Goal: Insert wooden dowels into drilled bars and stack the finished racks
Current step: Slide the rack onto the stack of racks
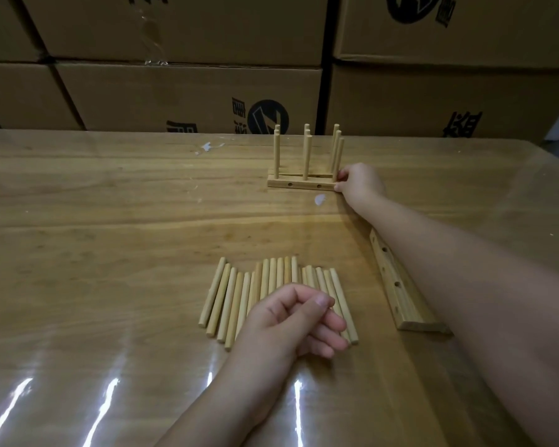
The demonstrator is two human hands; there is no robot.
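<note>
- Head view: my right hand pinches the right end of the front rack, which stands with 3 upright dowels at the far side of the table, touching the racks behind.
- My left hand sits curled over the loose dowels near me; I cannot tell whether it holds 1.
- Drilled bars lie under my right forearm.

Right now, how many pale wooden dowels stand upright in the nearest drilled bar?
3 in that bar: left end, middle, right end beside the right hand. More dowels stand behind.
</note>
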